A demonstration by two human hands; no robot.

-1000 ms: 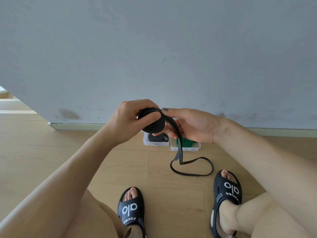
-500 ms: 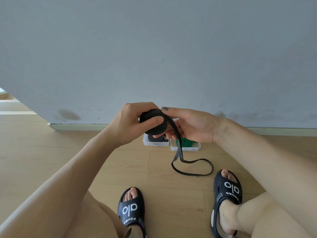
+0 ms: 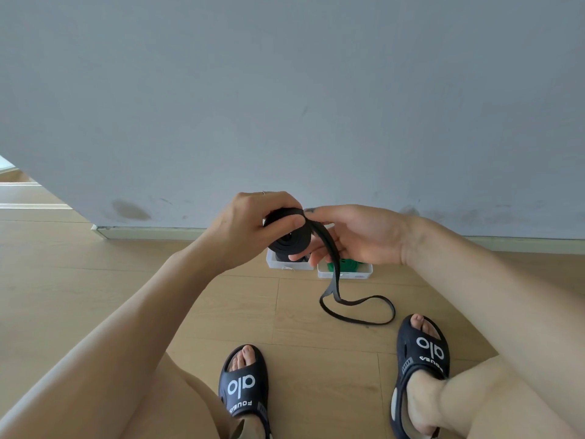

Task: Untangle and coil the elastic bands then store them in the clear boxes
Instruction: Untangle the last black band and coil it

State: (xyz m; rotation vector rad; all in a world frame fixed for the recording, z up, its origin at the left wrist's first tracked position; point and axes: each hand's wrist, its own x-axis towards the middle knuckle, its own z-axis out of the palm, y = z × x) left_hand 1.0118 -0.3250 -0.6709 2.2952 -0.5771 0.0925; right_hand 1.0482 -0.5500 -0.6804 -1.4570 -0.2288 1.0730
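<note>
Item: flat black elastic band (image 3: 289, 240), half coiled. Our left hand (image 3: 250, 229) pinches the roll, thumb across it; our right hand (image 3: 357, 236), fingers loosely curled, guides the tail, which loops on the wooden floor (image 3: 95, 280). We judge it light, soft, springy: keep the roll clamped.

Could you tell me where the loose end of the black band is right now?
In the head view, the black band's loose end lies looped on the wooden floor, just ahead of the right sandal and just short of the clear box holding the green band.
</note>
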